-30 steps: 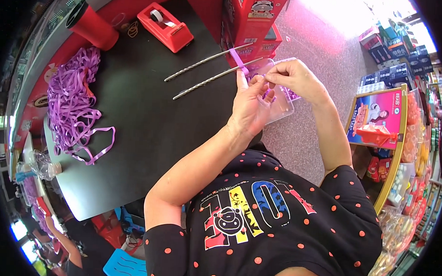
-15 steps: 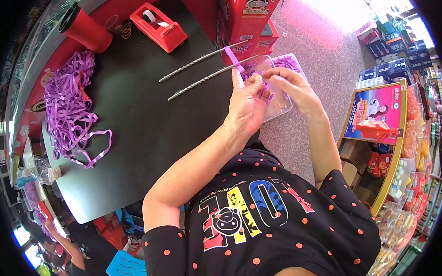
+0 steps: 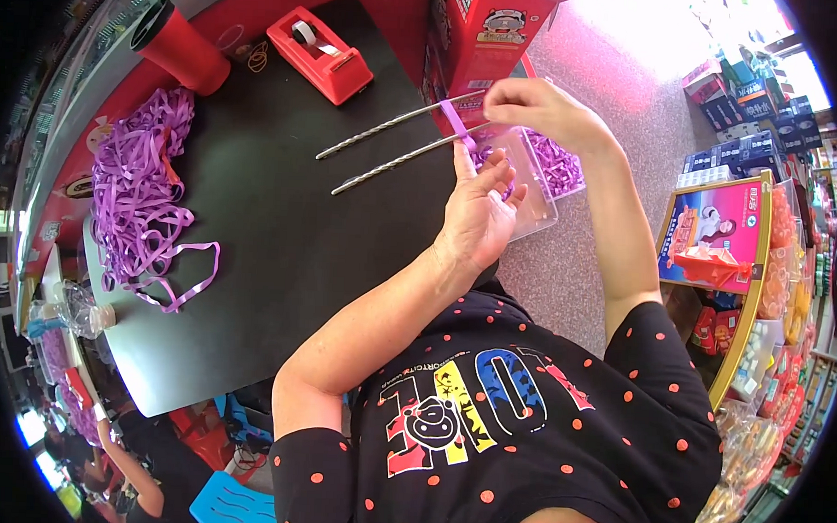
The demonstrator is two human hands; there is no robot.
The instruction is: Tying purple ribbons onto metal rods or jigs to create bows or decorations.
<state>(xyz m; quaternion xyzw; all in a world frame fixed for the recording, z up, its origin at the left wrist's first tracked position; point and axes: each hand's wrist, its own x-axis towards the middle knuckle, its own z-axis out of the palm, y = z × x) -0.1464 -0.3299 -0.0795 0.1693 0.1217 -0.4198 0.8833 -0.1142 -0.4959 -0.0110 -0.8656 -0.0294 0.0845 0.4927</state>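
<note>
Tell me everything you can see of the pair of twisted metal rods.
The rods look like silvery-grey metal: long, thin and straight, spiral-grooved toward their left ends and plainer toward the right. They run roughly parallel with a gap between, slanting up to the right, left ends over the black tabletop. A purple strip spans them. The left hand points a finger up at the lower rod; the right hand is by their right ends, contact unclear.

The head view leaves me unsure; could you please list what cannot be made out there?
Head view, far end of the nearer metal rod: hidden behind the right hand.
Head view, part of the clear box: covered by the left hand.
Head view, whether the right hand pinches anything: too small to tell.
Head view, part of the other person: cut off by the lower edge.
</note>
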